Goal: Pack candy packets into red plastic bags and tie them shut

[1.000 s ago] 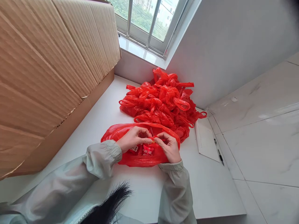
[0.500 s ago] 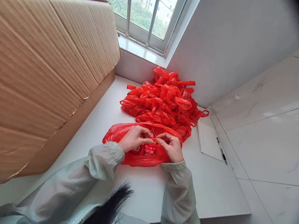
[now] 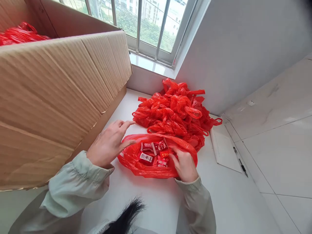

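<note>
A red plastic bag (image 3: 136,161) lies open on the white table (image 3: 151,198), with several small red snack packets (image 3: 153,152) inside. My right hand (image 3: 184,165) grips the bag's right rim, fingers curled over it beside the packets. My left hand (image 3: 109,143) hovers at the bag's left edge, fingers spread and apart, fingertips close to the plastic and holding nothing. Behind the bag sits a pile of tied red plastic bags (image 3: 175,112).
A large cardboard box (image 3: 56,94) stands at the left, close to my left hand, with red bags (image 3: 17,32) showing inside its top. A sheet of paper (image 3: 223,148) and a pen (image 3: 240,161) lie at the right. The window (image 3: 141,22) is behind.
My left hand let go of the bag's mouth and moved left with fingers spread. The bag now lies open, showing the packets. The view tilted up, revealing the box's inside.
</note>
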The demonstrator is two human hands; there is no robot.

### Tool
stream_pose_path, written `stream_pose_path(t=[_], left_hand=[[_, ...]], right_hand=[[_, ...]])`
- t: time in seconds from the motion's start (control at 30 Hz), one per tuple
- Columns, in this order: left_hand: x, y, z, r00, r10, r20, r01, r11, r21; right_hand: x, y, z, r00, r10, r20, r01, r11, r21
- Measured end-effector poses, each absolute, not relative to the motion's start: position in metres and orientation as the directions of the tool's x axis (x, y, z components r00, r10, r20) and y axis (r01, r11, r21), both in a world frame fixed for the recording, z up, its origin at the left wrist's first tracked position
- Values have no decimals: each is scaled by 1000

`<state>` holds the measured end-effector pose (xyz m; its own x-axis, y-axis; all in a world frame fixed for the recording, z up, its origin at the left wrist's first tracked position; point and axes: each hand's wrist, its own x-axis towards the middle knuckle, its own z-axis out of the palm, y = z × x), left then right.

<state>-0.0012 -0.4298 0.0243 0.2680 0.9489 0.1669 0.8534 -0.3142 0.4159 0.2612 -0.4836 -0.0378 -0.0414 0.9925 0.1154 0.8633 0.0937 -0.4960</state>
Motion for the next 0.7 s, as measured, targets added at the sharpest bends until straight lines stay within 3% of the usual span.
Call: stream_pose_path(t=[0.07,0.17,0.23,0.33,0.4,0.5,0.57,0.7], left_hand=[[-12,-438,4,187,982,26,929,-186,320],[-23,-449,-28,194,974,-116,878,-120,463],[-27,-453,-42,183,972,-149,833,-73,548],[-26,-456,-42,205,969,-141,750,-63,658],[-21,-458,-28,276,952,-132,588,-58,807],[-7,-461,12,311,943,-117,209,52,977],[5,-461,44,213,975,-55,70,41,997],[27,-457,100,153,973,173,-70,-163,984]], right_hand=[[261,-500,-30,-210,962,176,822,271,-501],[267,-521,-23,-242,884,399,814,409,-413],[275,-526,-25,-145,848,510,906,321,-276],[287,-525,-41,-25,843,537,981,123,-148],[292,-521,-53,64,867,494,975,52,-216],[295,-516,-60,180,900,397,898,15,-440],[293,-515,-49,220,886,408,838,42,-544],[290,-516,-1,339,706,623,791,145,-594]])
